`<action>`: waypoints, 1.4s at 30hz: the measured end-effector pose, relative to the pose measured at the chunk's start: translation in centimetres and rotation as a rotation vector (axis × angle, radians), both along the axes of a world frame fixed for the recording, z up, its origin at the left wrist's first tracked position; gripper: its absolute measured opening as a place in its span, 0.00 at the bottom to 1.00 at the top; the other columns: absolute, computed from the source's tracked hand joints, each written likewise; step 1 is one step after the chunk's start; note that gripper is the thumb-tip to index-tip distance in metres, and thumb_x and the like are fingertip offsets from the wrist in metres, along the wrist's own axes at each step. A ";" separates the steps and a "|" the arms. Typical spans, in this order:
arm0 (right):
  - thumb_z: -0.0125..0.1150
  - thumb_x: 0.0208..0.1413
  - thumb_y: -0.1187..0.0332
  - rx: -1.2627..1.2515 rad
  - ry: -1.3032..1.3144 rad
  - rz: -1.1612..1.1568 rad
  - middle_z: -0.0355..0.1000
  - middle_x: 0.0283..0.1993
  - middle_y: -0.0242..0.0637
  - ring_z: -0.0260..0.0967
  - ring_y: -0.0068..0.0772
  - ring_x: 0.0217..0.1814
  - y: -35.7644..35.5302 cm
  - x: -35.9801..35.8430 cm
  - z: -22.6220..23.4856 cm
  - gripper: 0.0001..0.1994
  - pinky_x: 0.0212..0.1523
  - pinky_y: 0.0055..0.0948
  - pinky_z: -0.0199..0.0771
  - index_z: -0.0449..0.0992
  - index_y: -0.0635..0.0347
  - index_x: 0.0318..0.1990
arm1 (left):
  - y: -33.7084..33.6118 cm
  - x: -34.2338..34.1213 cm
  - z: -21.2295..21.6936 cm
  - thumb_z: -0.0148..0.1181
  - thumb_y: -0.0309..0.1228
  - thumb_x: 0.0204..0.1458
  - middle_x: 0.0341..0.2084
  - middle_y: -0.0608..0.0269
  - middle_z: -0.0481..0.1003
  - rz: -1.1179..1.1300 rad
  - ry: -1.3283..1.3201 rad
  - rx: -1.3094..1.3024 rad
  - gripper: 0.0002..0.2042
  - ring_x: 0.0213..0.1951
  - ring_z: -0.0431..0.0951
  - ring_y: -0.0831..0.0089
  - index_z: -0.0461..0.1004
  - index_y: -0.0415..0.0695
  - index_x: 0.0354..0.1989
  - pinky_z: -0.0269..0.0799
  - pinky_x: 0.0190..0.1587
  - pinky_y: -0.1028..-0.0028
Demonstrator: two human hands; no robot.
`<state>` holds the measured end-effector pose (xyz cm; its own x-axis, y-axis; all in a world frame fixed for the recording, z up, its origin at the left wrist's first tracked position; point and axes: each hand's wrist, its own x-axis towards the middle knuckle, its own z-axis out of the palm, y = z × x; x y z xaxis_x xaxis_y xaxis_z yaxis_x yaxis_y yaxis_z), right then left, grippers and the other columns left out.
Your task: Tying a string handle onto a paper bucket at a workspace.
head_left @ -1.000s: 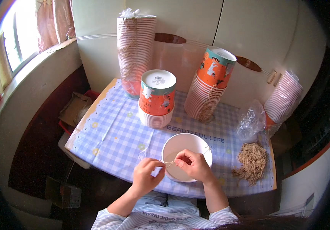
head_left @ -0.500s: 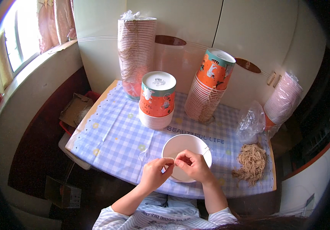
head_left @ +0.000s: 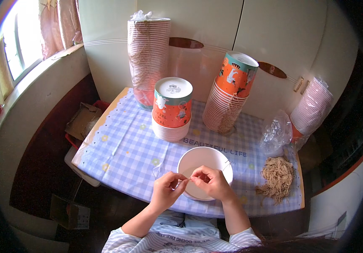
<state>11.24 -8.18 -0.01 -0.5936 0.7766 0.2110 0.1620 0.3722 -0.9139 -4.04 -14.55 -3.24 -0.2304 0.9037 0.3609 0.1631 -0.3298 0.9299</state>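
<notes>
A white paper bucket point(head_left: 202, 157) stands mouth up at the front of the table. My left hand point(head_left: 165, 190) and my right hand point(head_left: 211, 183) meet over its near side, fingertips almost touching. Both are closed in a pinch on a thin pale string point(head_left: 189, 179), mostly hidden by the fingers. A short strand point(head_left: 227, 163) shows at the bucket's right rim. To the right of the bucket lies a tangled heap of beige string point(head_left: 277, 179).
Upside-down bucket stacks stand behind: a short orange-topped one point(head_left: 172, 107), a taller one point(head_left: 231, 92), and a tall plastic-wrapped one point(head_left: 147, 63). A wrapped stack point(head_left: 310, 107) leans at the right beside a crumpled clear bag point(head_left: 275, 133). A checked cloth point(head_left: 124, 156) covers the table.
My left hand has shifted slightly left and its fingers have turned, pinching nearer the right fingertips. My right hand has barely moved. The bucket and string heap stay in place.
</notes>
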 end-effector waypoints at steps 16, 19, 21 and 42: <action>0.56 0.48 0.77 0.030 -0.033 0.062 0.69 0.25 0.25 0.62 0.11 0.26 -0.1 -0.1 0.1 0.04 0.26 0.14 0.63 0.73 0.61 0.33 | -0.1 -0.4 0.2 0.60 0.22 0.44 0.10 0.75 0.63 0.034 0.041 -0.041 0.03 0.14 0.56 0.90 0.76 0.40 0.29 0.50 0.16 0.85; 0.57 0.48 0.76 0.036 -0.006 0.066 0.69 0.25 0.25 0.62 0.11 0.26 -0.1 -0.2 -0.2 0.04 0.26 0.14 0.62 0.73 0.61 0.32 | 0.0 -0.7 0.0 0.61 0.23 0.44 0.10 0.71 0.65 0.035 0.038 -0.050 0.04 0.14 0.59 0.88 0.76 0.42 0.29 0.55 0.16 0.84; 0.57 0.48 0.76 0.045 -0.019 0.067 0.69 0.25 0.25 0.62 0.11 0.26 -0.1 -0.1 -0.2 0.04 0.26 0.14 0.62 0.73 0.61 0.32 | 0.1 -0.8 -0.4 0.61 0.23 0.44 0.10 0.71 0.66 0.042 0.047 -0.049 0.03 0.14 0.60 0.88 0.76 0.41 0.29 0.55 0.16 0.84; 0.63 0.42 0.72 0.257 -0.101 -0.007 0.65 0.19 0.32 0.58 0.19 0.18 -0.4 -1.1 0.5 0.07 0.20 0.21 0.60 0.76 0.58 0.31 | 0.1 -1.2 -1.1 0.60 0.22 0.46 0.18 0.65 0.74 -0.045 -0.045 0.006 0.04 0.21 0.69 0.87 0.72 0.36 0.28 0.64 0.22 0.86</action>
<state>10.17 -8.57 0.45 -0.6162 0.7096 0.3417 0.2506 0.5880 -0.7691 -5.24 -14.41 -4.30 -0.2057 0.9116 0.3560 0.1055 -0.3410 0.9341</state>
